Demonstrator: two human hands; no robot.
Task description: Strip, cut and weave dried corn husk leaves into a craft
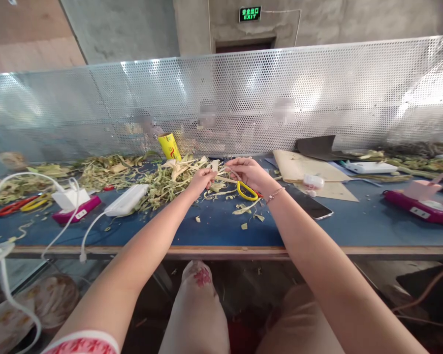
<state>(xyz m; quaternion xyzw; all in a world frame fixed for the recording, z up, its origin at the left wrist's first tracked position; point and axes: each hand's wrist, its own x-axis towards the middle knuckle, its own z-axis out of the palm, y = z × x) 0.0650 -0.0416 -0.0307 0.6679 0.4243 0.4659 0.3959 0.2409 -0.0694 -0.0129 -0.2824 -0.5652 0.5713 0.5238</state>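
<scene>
A pale dried leaf strip [223, 179] is held just above the blue cloth-covered surface [214, 226], in front of a loose heap of dried green-yellow leaf scraps [158, 184]. One end is pinched in the narrow grip of the left hand [203, 179]. The other end is taken by the right hand [249, 172], whose grip is also closed on yellow-handled scissors [247, 191]. A white power bank [127, 200] and a black phone [312, 204] are laid nearby.

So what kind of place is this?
Probably a workshop or small factory: a long blue workbench strewn with dried leaf strips, a perforated metal screen behind it, a green exit sign above.
</scene>
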